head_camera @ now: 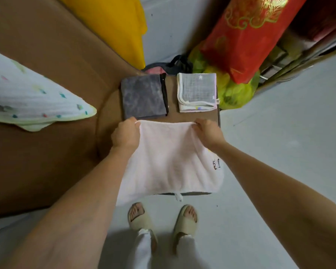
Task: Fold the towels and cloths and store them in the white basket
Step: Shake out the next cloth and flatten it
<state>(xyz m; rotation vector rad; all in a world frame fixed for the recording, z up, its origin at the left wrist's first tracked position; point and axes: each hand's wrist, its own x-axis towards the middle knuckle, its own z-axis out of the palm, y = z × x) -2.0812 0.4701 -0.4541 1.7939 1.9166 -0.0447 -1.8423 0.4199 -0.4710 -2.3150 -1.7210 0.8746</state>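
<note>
Both hands pinch the far corners of a pale pink terry towel (169, 160): left grip (126, 133) and right grip (207, 131). It drapes over the brown counter (172, 94) edge, near a folded grey cloth (143, 97) and a folded white-edged checked cloth (197, 92).

Ahead of my hands, the folded grey towel (144, 96) and the white-edged checked cloth (197, 92) fill the far half of the brown board (172, 98), with a narrow bare strip between them. The red bag (246, 35) and green bag (237, 92) crowd the right; a patterned cloth (27, 101) lies well left.
</note>
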